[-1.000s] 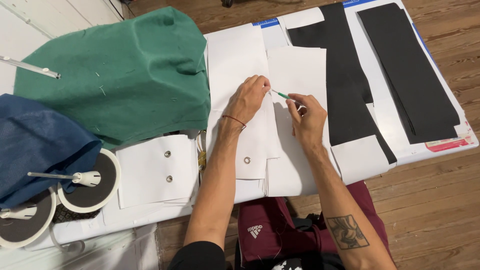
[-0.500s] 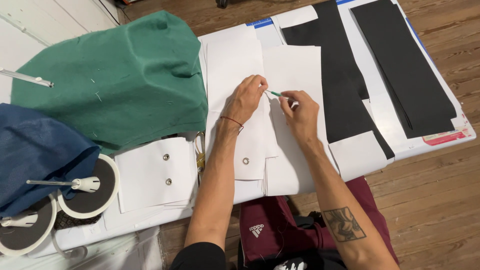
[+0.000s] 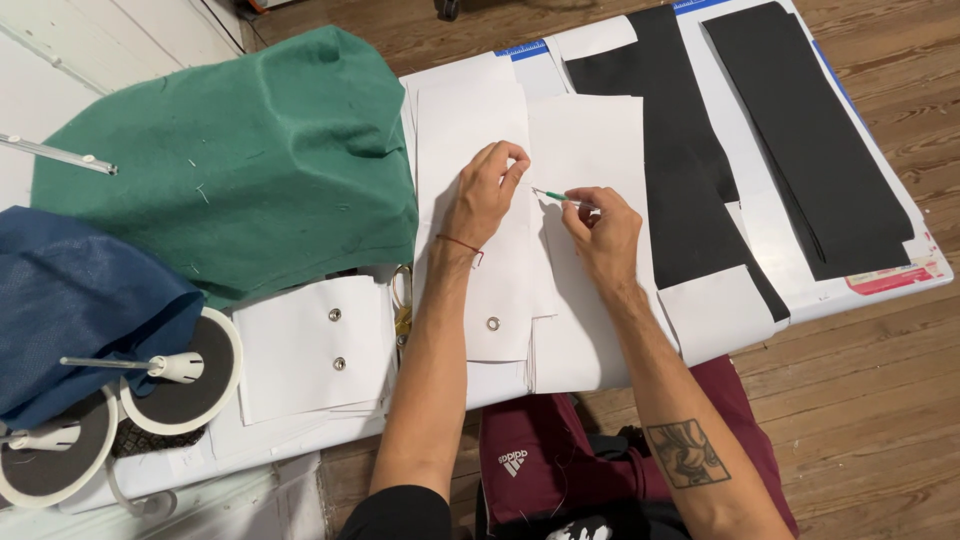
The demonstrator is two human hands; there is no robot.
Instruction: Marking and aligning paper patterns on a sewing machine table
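A red-and-white label (image 3: 893, 275) lies at three o'clock while my right hand (image 3: 603, 232) pinches a slim green pen (image 3: 556, 196), my left hand (image 3: 487, 193) curled on white paper (image 3: 590, 130).

A tall white paper pattern piece (image 3: 480, 230) lies on the white worktable (image 3: 770, 230), left of two long black fabric strips (image 3: 800, 130) (a green felt cover (image 3: 240, 170) sits farther left).

We look down on a white counter (image 3: 770, 240) standing on a brown wooden plank floor (image 3: 880, 400). At upper left we see a white panelled wall (image 3: 120, 40). Even, soft light falls across everything.
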